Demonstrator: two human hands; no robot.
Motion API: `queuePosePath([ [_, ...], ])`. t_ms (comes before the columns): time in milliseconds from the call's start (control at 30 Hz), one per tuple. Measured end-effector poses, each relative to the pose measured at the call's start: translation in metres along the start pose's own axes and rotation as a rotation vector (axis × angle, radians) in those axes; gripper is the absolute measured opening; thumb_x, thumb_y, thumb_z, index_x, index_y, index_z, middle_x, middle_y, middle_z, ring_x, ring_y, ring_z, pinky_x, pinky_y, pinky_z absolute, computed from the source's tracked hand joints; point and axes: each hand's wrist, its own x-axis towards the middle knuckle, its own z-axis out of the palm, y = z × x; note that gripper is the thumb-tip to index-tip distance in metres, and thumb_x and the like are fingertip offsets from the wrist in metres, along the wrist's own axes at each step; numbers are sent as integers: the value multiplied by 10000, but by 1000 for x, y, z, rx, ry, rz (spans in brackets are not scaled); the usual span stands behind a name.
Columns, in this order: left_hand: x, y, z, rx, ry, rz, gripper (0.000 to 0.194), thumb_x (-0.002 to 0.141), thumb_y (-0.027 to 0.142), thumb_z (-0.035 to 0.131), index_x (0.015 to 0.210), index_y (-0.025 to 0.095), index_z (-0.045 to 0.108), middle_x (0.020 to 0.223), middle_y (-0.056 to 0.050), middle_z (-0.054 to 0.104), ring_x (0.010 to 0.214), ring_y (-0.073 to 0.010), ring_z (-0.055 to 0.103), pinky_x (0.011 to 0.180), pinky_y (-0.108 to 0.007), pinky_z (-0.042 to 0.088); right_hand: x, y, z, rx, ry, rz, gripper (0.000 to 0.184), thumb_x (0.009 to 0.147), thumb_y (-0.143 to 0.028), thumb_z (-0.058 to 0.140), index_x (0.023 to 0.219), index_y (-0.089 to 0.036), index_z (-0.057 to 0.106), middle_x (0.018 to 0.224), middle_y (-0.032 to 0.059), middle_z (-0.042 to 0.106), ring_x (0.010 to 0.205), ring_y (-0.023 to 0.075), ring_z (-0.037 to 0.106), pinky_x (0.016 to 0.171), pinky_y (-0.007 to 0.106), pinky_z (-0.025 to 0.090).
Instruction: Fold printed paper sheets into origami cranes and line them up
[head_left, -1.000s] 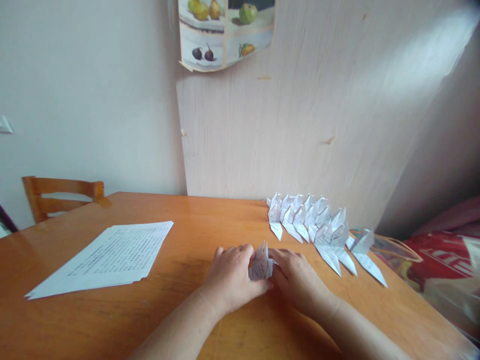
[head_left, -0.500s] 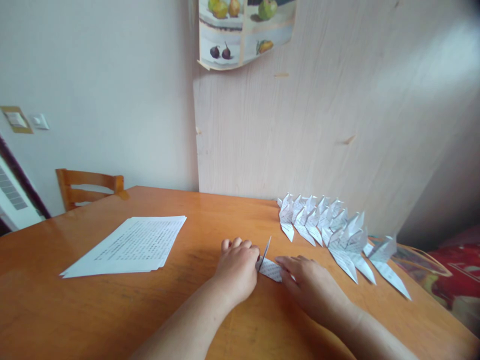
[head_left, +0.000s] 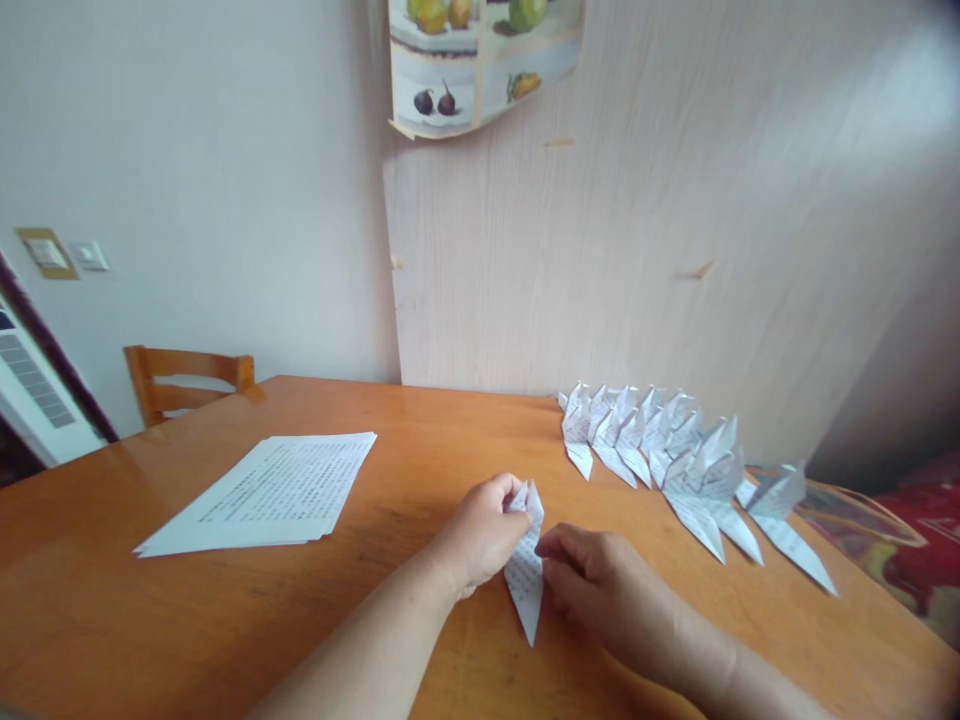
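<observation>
A folded piece of printed white paper (head_left: 526, 580) stands in front of me, its long point toward me and two short tips upward at the far end. My left hand (head_left: 484, 530) pinches its upper part between thumb and fingers from the left. Close along the paper's right edge is my right hand (head_left: 604, 575), fingers bent and thumb a little apart from the index finger. Whether its fingertips touch the edge is hard to tell. Several similar folded paper pieces (head_left: 694, 505) stand in rows at the right back, with a single folded piece (head_left: 787, 535) at their right end.
A stack of printed sheets (head_left: 262, 495) lies on the left of the wooden table (head_left: 420, 430). Behind the table are a wooden chair (head_left: 191, 385) and a wall with a fruit picture poster (head_left: 480, 70). Red bags (head_left: 919, 525) sit beyond the right edge.
The folded paper has turned so its long point faces me, after lying sideways between both hands. My left hand now grips its upper end; my right hand is at its side. The view has swung left.
</observation>
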Motion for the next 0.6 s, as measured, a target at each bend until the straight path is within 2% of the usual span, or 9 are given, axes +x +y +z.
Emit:
queuePosePath([
  [167, -2, 8, 0, -173, -72, -50, 106, 754, 200, 506, 833, 184, 575, 778, 5, 588, 699, -137, 510, 609, -242, 385, -1, 2, 2, 226, -124, 17, 151, 863, -150, 489, 816, -196, 625, 643, -31, 593, 568, 111, 533, 517, 222, 368],
  [267, -3, 10, -1, -240, -129, -46, 112, 761, 217, 504, 818, 170, 588, 773, -18, 617, 708, -146, 535, 635, -256, 408, 0, 2, -6, 270, -70, -28, 172, 899, -225, 517, 746, -194, 589, 628, -37, 551, 573, 105, 505, 527, 222, 369],
  [400, -3, 9, -1, -336, -213, -49, 134, 789, 241, 505, 828, 155, 600, 740, -28, 621, 683, -150, 556, 639, -269, 407, 5, 3, -21, 379, 50, 16, 215, 929, -365, 523, 814, -199, 598, 662, -34, 561, 572, 108, 508, 536, 226, 395],
  [500, -3, 9, -2, -328, -244, -54, 150, 776, 216, 501, 847, 148, 614, 812, -49, 657, 729, -155, 577, 643, -264, 394, 9, 6, -27, 382, 152, 13, 218, 907, -400, 552, 833, -203, 608, 675, -28, 577, 588, 116, 517, 549, 234, 398],
  [600, -4, 8, -2, -322, -282, -56, 157, 762, 201, 505, 852, 144, 621, 830, -51, 658, 743, -152, 574, 635, -259, 388, 12, 9, -29, 359, 164, -19, 216, 893, -411, 561, 855, -208, 625, 720, -10, 616, 606, 126, 526, 563, 249, 403],
])
